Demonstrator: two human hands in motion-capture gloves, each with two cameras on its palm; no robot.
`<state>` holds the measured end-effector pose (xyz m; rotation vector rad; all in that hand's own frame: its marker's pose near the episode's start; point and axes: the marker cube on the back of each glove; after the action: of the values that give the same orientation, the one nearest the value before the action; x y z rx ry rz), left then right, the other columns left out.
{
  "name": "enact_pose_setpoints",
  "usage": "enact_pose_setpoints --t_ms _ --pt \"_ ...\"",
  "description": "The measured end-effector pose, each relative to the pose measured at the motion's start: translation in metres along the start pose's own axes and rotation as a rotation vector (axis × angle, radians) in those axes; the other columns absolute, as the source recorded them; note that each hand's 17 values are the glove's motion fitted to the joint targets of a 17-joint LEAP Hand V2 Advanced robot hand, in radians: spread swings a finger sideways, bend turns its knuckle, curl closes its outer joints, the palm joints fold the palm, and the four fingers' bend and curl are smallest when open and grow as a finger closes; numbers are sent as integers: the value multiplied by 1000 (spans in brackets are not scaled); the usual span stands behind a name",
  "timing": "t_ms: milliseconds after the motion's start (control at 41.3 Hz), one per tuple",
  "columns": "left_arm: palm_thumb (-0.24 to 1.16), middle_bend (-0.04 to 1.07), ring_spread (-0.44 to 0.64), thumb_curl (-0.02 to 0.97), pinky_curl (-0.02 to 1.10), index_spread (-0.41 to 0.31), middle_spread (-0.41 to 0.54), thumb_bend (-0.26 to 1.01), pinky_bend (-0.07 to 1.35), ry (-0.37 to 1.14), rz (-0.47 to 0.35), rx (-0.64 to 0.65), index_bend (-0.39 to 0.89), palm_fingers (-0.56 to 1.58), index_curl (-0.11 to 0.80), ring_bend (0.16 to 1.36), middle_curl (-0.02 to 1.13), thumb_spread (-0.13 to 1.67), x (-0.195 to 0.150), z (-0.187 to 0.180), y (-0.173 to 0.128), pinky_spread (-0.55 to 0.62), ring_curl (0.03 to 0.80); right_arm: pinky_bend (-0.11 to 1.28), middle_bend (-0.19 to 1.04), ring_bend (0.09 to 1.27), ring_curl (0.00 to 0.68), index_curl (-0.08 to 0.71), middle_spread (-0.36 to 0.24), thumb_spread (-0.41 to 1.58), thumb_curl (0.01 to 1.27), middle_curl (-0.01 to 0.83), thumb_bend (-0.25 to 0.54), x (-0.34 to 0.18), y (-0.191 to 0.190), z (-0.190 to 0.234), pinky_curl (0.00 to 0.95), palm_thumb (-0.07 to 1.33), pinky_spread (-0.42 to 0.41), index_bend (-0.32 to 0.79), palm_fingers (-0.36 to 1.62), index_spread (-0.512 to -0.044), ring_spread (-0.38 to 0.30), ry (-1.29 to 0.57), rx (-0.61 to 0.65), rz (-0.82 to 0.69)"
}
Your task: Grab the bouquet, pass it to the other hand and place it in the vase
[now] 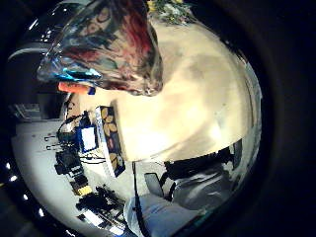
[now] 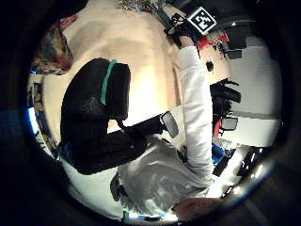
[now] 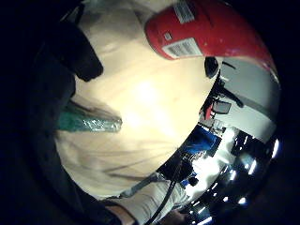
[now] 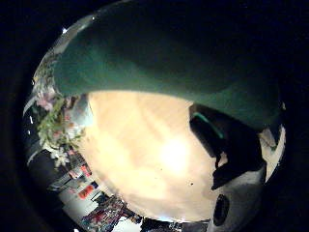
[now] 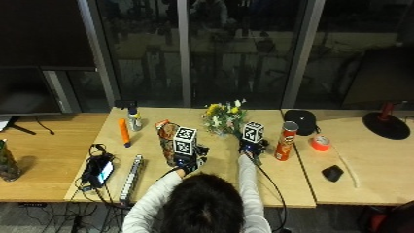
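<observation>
The bouquet (image 5: 221,116) of yellow and white flowers lies on the wooden table (image 5: 220,170) at its far side, green stems pointing toward me. My right hand (image 5: 251,148) grips the stem end. In the right palm views the green wrapped stems (image 3: 91,123) poke out past my curled fingers (image 3: 70,47), and the stem (image 4: 169,63) fills the view with the blooms (image 4: 55,121) beyond. The patterned vase (image 5: 166,133) stands upright left of centre. Just right of it, my left hand (image 5: 191,159) hovers over the table, fingers (image 2: 94,117) loosely bent and holding nothing. The vase (image 1: 108,44) looms close to that palm.
A red crisp can (image 5: 283,141) stands just right of my right hand. An orange tube (image 5: 123,132) and a spray bottle (image 5: 134,119) stand left of the vase. A phone (image 5: 100,170), a long bar (image 5: 132,172), red tape (image 5: 318,143) and a black mouse (image 5: 332,172) lie further out.
</observation>
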<state>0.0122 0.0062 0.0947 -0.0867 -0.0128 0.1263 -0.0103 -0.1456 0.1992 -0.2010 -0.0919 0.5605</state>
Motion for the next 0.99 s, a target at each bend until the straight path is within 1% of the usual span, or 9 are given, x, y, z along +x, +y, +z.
enact_pose_setpoints --t_ms 169,266,363,436,557,678,799,920,992 --pt "315 143 422 291 350 -56 250 -12 209 6 -5 -5 346 231 435 365 209 1301 1 -2 3 386 239 615 254 674 394 255 -86 1126 331 421 29 -6 8 2 343 704 -180 228 1119 -218 -154 -34 -21 -46" --pt "315 142 422 292 354 -56 250 -12 212 -2 -18 8 344 233 435 362 208 1302 -2 -6 4 386 240 643 368 624 402 284 -124 1147 355 470 96 -1 3 1 365 848 -260 189 1287 -229 -192 -98 101 15" --pt "315 143 428 292 357 -56 250 -12 212 1 -34 4 344 232 436 359 208 1303 -6 -10 1 385 241 674 425 713 434 304 -160 1138 363 500 115 4 7 8 387 920 -292 167 1402 -237 -215 -132 123 -52" --pt "315 143 430 292 359 -56 250 -12 212 3 -55 -12 344 232 437 357 208 1303 -11 -12 -4 385 243 695 520 826 471 310 -169 1133 360 538 104 13 4 9 406 932 -274 150 1488 -241 -214 -170 206 -5" --pt "315 142 432 293 360 -53 250 -12 215 70 -82 -44 342 234 437 353 207 1303 -18 -24 -11 381 244 691 653 876 503 373 -171 1106 331 587 16 19 -9 -5 431 842 -258 290 1521 -246 -209 -472 383 -9" --pt "315 152 427 293 363 -48 245 -12 222 165 -98 -8 337 253 436 350 209 1303 -21 -46 -22 374 244 730 744 922 532 426 -167 1108 350 624 28 9 12 -38 460 906 -237 375 1486 -241 -199 -777 421 -245" --pt "323 164 420 295 360 -42 240 -9 206 289 -100 44 334 277 437 350 217 1301 -22 -78 -31 361 246 777 798 975 557 465 -164 1074 394 647 39 6 36 -76 489 973 -223 409 1440 -235 -192 -932 488 -332" --pt "343 173 411 301 358 -36 232 -6 194 509 -70 93 322 301 436 337 230 1297 -21 -117 -39 354 245 810 838 1016 575 492 -161 1022 428 661 17 -4 94 -116 513 988 -214 417 1401 -229 -189 -1174 365 -456" --pt "362 180 414 310 358 -13 231 -9 197 663 -42 127 283 295 427 341 241 1271 -19 -138 -43 353 248 822 856 1043 586 504 -160 986 452 669 4 -10 117 -136 525 996 -210 420 1386 -228 -187 -1303 346 -535"
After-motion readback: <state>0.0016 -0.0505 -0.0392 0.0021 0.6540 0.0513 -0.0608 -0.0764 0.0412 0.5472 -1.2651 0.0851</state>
